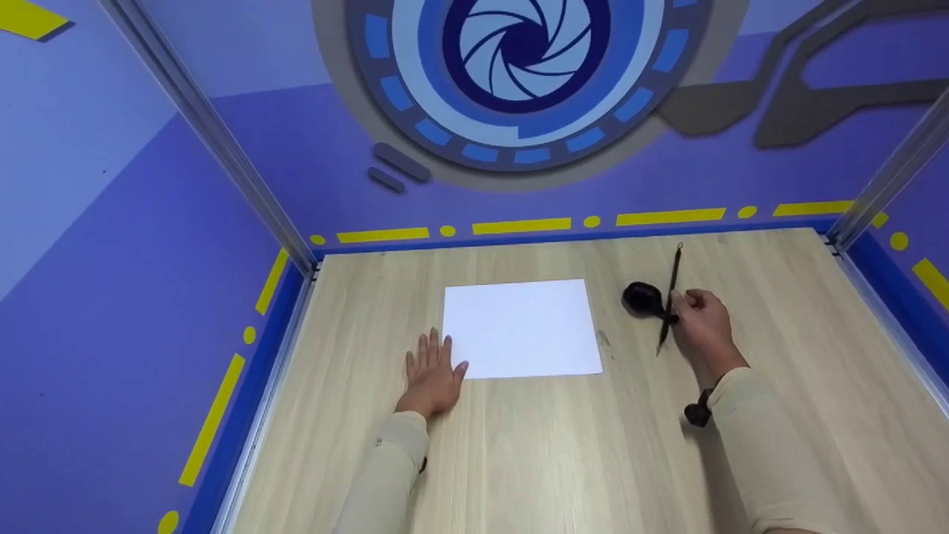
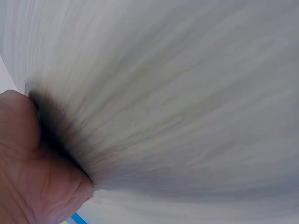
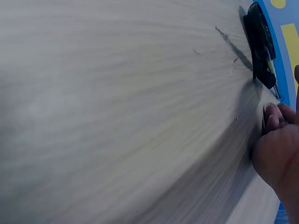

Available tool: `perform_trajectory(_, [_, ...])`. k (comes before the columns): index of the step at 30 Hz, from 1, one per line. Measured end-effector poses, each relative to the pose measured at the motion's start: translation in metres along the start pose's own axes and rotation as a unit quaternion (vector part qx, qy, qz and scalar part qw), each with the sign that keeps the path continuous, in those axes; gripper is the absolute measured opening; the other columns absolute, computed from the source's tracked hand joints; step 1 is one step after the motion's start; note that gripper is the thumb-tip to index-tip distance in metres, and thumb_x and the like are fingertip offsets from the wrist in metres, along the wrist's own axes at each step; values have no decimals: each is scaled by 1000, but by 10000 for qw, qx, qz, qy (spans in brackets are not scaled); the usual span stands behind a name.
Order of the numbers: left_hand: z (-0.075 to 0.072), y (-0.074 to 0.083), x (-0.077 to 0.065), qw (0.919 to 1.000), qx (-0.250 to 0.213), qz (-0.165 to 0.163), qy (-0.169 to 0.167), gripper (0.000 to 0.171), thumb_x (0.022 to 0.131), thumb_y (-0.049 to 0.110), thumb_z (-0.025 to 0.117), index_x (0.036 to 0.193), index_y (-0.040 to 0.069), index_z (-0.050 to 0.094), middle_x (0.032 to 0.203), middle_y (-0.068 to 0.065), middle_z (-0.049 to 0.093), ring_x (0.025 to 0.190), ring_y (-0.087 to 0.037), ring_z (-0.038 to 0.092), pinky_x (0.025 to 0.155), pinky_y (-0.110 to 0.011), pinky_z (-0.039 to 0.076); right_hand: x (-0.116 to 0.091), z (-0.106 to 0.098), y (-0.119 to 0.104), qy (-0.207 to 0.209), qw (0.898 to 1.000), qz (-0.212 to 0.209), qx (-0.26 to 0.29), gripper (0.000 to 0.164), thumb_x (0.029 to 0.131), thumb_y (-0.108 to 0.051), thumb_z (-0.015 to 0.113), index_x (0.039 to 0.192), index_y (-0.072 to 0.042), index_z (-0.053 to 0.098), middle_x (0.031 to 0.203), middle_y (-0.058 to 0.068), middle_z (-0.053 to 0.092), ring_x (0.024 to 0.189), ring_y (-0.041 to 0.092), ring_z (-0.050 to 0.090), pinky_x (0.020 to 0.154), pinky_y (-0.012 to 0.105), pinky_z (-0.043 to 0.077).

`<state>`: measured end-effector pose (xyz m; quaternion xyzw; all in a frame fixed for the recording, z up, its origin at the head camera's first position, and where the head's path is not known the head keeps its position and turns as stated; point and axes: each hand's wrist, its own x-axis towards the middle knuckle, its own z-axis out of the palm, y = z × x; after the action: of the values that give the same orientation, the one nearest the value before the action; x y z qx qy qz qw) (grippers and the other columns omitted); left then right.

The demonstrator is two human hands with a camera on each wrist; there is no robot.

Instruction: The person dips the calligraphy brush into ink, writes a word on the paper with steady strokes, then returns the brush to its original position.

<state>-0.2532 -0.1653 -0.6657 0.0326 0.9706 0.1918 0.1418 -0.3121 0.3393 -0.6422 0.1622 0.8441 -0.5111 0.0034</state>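
Observation:
A white sheet of paper [image 1: 523,328] lies flat on the wooden table. My left hand [image 1: 434,378] rests spread at its left edge, fingers straight, with the thumb by the lower left corner. In the left wrist view, part of that hand [image 2: 37,168] lies against the tabletop. To the right of the paper, my right hand [image 1: 704,322] pinches a slim dark brush [image 1: 675,271] with a small loop at its far end. Beside it sits a round black dish [image 1: 642,298] with a short handle, partly behind the brush; the dish [image 3: 259,35] also shows in the right wrist view.
Printed panels [image 1: 519,200] with yellow marks enclose the table [image 1: 534,460] at the back and both sides. Metal posts [image 1: 222,141] stand at the rear corners. A small dark smudge [image 1: 604,339] marks the wood beside the paper.

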Motion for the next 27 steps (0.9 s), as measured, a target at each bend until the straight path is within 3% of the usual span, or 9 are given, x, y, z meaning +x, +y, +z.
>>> perform_trajectory(8, [4,-1,-1,9998,75,14,-162,75,114,56,29,174,16,8,182,-13,-14,170,-37,-14,135,-65,-8,-6,2,9,197,9994,-8,-300,59,112,-48,47,147,-1,54,138,17,53,121,27,54,97,36,45])
perform_trajectory(27, [0,0,-1,10000,-54,-21,-60,75,114,57,29,174,17,8,182,-12,-14,170,-36,-15,135,-63,-8,-2,6,0,331,9979,-195,-522,55,112,-46,49,135,3,58,130,19,50,113,30,54,92,35,43])
